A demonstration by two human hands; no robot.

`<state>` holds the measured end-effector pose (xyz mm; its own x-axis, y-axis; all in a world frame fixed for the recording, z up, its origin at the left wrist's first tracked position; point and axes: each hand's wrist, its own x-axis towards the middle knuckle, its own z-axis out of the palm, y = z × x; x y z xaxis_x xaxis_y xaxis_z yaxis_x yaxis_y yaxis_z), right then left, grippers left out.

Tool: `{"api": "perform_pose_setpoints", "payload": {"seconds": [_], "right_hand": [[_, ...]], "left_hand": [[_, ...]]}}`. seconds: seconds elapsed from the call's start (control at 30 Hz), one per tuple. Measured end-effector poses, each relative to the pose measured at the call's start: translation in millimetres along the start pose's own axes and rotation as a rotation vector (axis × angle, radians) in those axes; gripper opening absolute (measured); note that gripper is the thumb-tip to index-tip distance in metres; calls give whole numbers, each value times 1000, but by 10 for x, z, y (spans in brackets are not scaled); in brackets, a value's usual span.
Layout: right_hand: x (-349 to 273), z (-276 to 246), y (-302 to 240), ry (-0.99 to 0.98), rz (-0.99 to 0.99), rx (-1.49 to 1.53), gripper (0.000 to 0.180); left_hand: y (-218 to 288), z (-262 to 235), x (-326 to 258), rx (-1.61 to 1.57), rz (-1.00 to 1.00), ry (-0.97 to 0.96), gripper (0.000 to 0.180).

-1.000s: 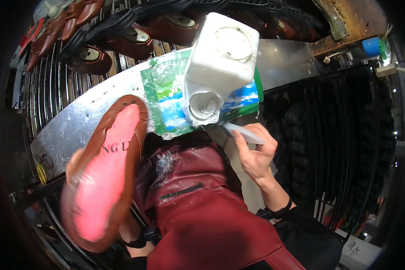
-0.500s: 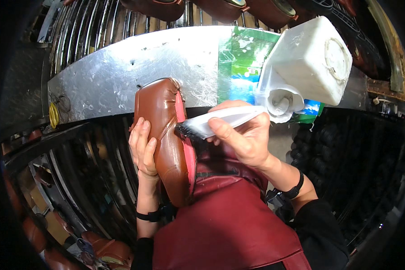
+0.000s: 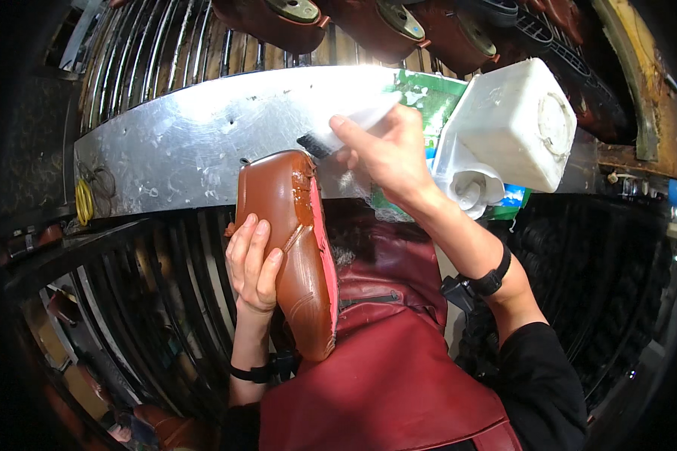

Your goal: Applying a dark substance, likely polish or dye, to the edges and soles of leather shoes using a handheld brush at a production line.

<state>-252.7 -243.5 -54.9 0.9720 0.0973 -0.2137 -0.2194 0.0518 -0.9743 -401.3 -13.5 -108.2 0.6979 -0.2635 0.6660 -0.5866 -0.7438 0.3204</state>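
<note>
A brown leather shoe upper (image 3: pixel 289 248) lies tilted on its side against my red apron, its pink underside edge facing right. My left hand (image 3: pixel 254 263) is wrapped round its left side, fingers pressed on the leather. A wet, glossy patch shows on the leather along the pink edge. My right hand (image 3: pixel 387 154) grips a white-handled brush (image 3: pixel 361 113), its dark bristles just off the far end of the shoe upper, over the metal table. The brush handle is slightly blurred.
A metal work table (image 3: pixel 180 143) spans the front. A white plastic jug (image 3: pixel 508 120), cut open, lies tipped on a green sheet (image 3: pixel 432 94) at right. Behind, several brown shoes (image 3: pixel 380 26) stand on a roller conveyor (image 3: pixel 147 68). A yellow cord (image 3: pixel 83 201) hangs at the left edge.
My right hand has lifted the brush off the pink-edged side and moved it up and away, past the shoe's far end. The shoe upper sits slightly lower and further right in view.
</note>
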Motion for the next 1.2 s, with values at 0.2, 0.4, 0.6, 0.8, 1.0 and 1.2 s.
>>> {"api": "perform_pose_setpoints", "payload": {"seconds": [0.2, 0.4, 0.6, 0.8, 1.0, 1.2], "right_hand": [[-666, -103, -47, -111, 32, 132, 15], [-1314, -199, -65, -247, -80, 85, 11], [-1788, -218, -266, -545, -640, -142, 18], [-1894, -341, -410, -574, -645, -141, 25], [-1651, -233, -452, -124, -40, 243, 13], [-1719, -308, -828, -423, -563, -111, 18]], "left_hand": [[-17, -35, 50, -24, 10, 6, 36], [-54, 13, 52, 0, 27, 63, 25], [-18, 15, 89, 16, 16, 58, 29], [94, -7, 207, 50, 30, 62, 38], [218, -54, 379, 90, 2, 38, 43], [304, -174, 628, 87, -81, -14, 47]]}}
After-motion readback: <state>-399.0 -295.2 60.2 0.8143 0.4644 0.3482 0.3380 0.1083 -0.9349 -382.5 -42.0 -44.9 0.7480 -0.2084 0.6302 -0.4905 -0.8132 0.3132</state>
